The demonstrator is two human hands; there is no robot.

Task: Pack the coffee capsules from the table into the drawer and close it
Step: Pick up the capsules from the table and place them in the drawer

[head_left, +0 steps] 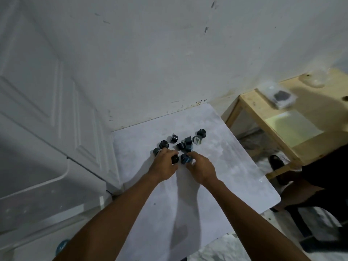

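Observation:
Several dark coffee capsules (185,143) lie scattered on the far half of the white table (235,178), some upright, some tipped over. My left hand (164,164) is at the near left of the pile, its fingers closed around one dark capsule (175,158). My right hand (201,167) is beside it, fingers curled on another capsule (185,158) with a blue-green lid. Two capsules (160,147) sit just beyond my left knuckles. A translucent plastic drawer unit (37,194) stands at the left below the table; whether its drawer is open cannot be told.
A white wall runs behind the table and a white panelled door (47,91) is at the left. A wooden bench (293,117) with a small plastic bag on it stands to the right. Another person's dark-clothed leg and shoe (276,162) are at the right.

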